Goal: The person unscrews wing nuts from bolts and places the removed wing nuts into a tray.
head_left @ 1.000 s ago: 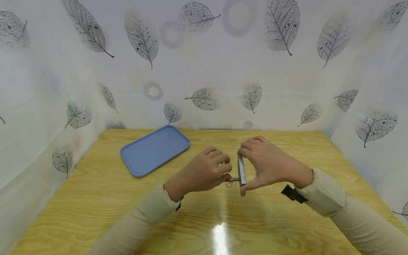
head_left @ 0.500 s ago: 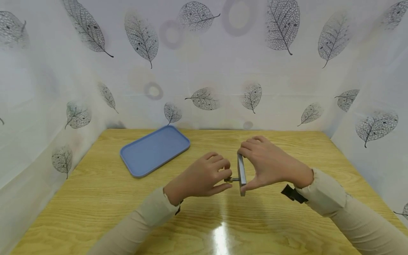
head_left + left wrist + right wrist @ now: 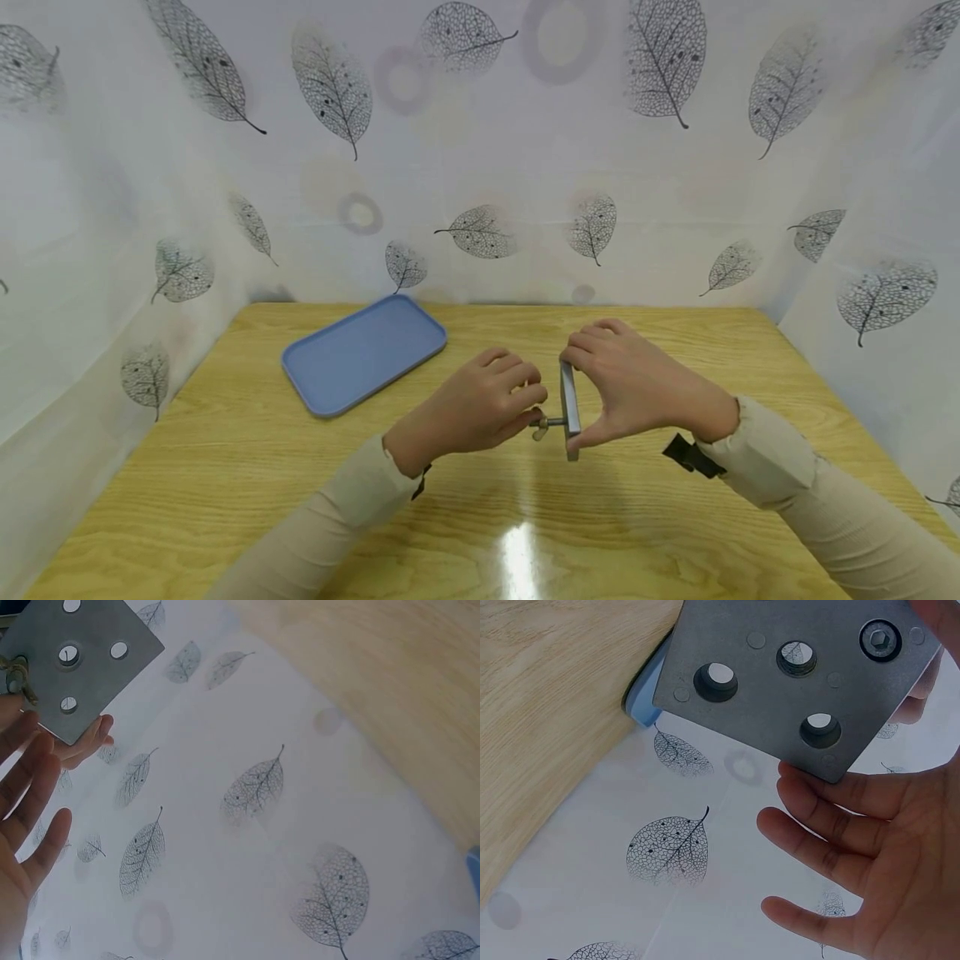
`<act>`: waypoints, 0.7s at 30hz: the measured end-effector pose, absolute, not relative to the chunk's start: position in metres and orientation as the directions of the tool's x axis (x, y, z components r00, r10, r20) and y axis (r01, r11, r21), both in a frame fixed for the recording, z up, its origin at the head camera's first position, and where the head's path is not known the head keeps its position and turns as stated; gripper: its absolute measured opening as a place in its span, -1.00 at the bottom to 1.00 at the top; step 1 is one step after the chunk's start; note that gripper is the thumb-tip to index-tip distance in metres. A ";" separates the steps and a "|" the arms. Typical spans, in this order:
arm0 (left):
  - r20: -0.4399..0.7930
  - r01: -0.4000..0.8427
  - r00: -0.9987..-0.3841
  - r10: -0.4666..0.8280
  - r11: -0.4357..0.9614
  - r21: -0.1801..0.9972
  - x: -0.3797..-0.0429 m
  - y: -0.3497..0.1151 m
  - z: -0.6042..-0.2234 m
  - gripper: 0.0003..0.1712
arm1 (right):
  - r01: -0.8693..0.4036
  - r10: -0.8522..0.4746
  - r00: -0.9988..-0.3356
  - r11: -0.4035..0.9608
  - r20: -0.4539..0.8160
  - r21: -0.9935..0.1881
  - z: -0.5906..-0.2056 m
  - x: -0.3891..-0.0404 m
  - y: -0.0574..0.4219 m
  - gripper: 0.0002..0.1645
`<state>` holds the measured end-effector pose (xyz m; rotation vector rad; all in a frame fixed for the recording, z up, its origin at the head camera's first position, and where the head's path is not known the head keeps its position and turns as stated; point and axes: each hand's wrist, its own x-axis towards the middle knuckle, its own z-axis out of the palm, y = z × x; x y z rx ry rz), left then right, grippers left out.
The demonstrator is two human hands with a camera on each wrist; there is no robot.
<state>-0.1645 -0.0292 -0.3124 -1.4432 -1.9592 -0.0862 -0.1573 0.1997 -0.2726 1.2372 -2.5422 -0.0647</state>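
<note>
The right hand [image 3: 637, 379] clamps the plate [image 3: 795, 694] by opposite edges, thumb against fingers, holding it upright over the table [image 3: 420, 542]. A bolt [image 3: 556, 422] passes through one hole, its socket head on the right side, a wing nut [image 3: 538, 430] on the left. The left hand [image 3: 483, 404] has its fingertips at the nut; whether they pinch it, I cannot tell. The tray [image 3: 365, 354] lies at the back left, before the leaf-printed cloth [image 3: 420, 171].
</note>
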 end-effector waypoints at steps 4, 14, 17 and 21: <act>0.553 0.869 -0.146 0.821 0.373 -0.325 -0.163 -0.030 -0.313 -0.83 | -0.759 -0.774 -0.582 0.627 0.251 0.175 -0.273 -0.157 0.200 0.03; 0.515 0.894 -0.152 0.844 0.339 -0.292 -0.162 -0.030 -0.317 -0.73 | -0.761 -0.776 -0.578 0.624 0.252 0.179 -0.272 -0.157 0.199 0.03; 0.529 0.889 -0.152 0.835 0.349 -0.296 -0.164 -0.030 -0.317 -0.76 | -0.760 -0.774 -0.581 0.626 0.251 0.175 -0.272 -0.157 0.199 0.03; 0.549 0.879 -0.156 0.821 0.369 -0.302 -0.166 -0.031 -0.315 -0.77 | -0.758 -0.772 -0.587 0.630 0.244 0.169 -0.272 -0.157 0.200 0.02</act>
